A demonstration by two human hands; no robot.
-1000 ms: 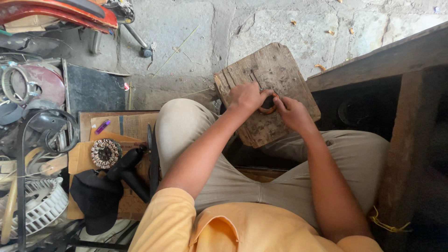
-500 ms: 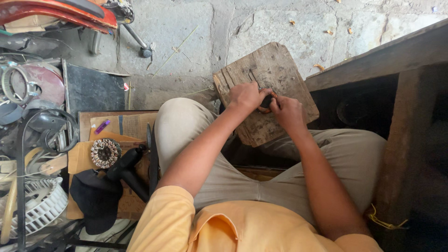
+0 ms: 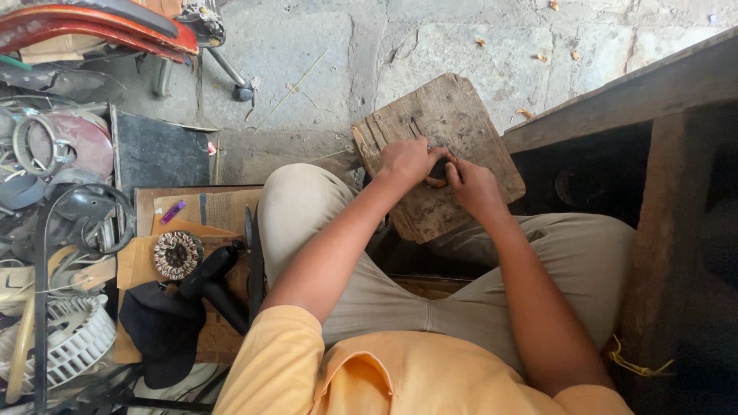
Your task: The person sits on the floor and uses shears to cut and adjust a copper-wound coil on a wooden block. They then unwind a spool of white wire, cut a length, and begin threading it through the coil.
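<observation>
A worn wooden board (image 3: 453, 115) rests tilted across my knees over the stone floor. Both my hands meet at its middle. My left hand (image 3: 406, 159) and my right hand (image 3: 470, 187) together hold a small dark ring-shaped part (image 3: 438, 170) against the board, fingers curled round it. Most of the part is hidden by my fingers, so its exact shape is unclear.
At the left a low wooden box (image 3: 192, 207) carries a copper-wound motor stator (image 3: 176, 254), a black handled tool (image 3: 207, 280) and a purple marker (image 3: 172, 211). Fan guards, wire rings (image 3: 34, 146) and a white fan blade (image 3: 69, 342) pile at the far left. A wooden bench (image 3: 653, 100) stands right.
My hands have closed in a little tighter on the small part and shifted slightly on the board. The board and everything else stay where they were.
</observation>
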